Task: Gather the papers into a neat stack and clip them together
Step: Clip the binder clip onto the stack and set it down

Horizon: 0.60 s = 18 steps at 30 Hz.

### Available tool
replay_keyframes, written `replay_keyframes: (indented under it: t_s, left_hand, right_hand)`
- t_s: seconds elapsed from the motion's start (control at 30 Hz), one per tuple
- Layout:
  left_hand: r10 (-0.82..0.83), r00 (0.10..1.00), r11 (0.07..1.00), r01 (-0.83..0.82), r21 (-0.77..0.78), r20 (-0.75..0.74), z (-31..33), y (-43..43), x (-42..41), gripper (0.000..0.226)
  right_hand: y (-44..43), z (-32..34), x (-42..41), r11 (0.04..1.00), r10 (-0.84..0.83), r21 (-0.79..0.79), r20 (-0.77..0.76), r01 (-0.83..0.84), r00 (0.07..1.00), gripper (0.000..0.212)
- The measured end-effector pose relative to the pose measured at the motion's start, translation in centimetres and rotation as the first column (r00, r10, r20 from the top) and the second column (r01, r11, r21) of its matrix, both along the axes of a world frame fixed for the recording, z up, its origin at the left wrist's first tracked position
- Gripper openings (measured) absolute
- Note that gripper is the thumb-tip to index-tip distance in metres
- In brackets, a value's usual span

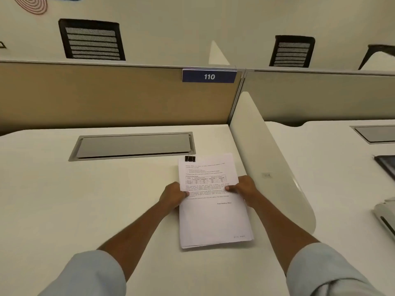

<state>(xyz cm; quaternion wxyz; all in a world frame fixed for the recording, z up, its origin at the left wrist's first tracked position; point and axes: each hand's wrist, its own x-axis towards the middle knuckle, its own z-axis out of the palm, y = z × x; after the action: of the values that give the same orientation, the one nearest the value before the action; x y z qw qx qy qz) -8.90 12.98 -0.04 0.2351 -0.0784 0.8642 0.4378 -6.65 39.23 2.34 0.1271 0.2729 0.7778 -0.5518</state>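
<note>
A stack of white printed papers [213, 218] lies on the white desk [85, 199], slightly right of centre, its edges lined up. A black binder clip [190, 158] grips the stack's top left corner. My left hand [173, 194] holds the stack's left edge at mid-height, thumb on the top sheet. My right hand [243, 190] holds the right edge opposite it, thumb also pressing the page. Both forearms reach in from the bottom of the view.
A grey cable flap [132, 146] is set into the desk just behind the papers. A tan partition [106, 97] with a "110" sign [209, 76] stands behind. A white curved divider [267, 159] rises right of the stack; the neighbouring desk holds a dark tablet [386, 167].
</note>
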Motion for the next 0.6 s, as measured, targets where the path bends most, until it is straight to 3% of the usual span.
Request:
replay_keyframes:
  t_s: [0.1, 0.17, 0.43, 0.6]
  left_hand:
    - [-0.038, 0.999, 0.998, 0.038, -0.053, -0.004, -0.5, 0.6, -0.1, 0.025]
    - [-0.036, 0.999, 0.997, 0.036, -0.069, 0.002, -0.4, 0.9, 0.0, 0.022]
    - [-0.151, 0.987, 0.951, 0.128, -0.281, -0.060, 0.0, 1.0, 0.4, 0.024]
    - [-0.259, 0.961, 0.890, 0.197, -0.411, -0.100, 0.6, 0.4, 1.1, 0.032]
  right_hand:
    - [1.9, -3.6, -1.3, 0.996, 0.030, 0.085, 0.016, -0.031, 0.999, 0.071]
    - [2.5, -4.9, -1.7, 0.989, 0.049, 0.140, 0.032, -0.053, 0.998, 0.080]
    - [-1.0, -0.6, -0.1, 0.874, 0.140, 0.459, 0.073, -0.158, 0.987, 0.051]
    - [-3.2, 0.9, 0.7, 0.752, 0.139, 0.628, 0.147, -0.201, 0.979, 0.048]
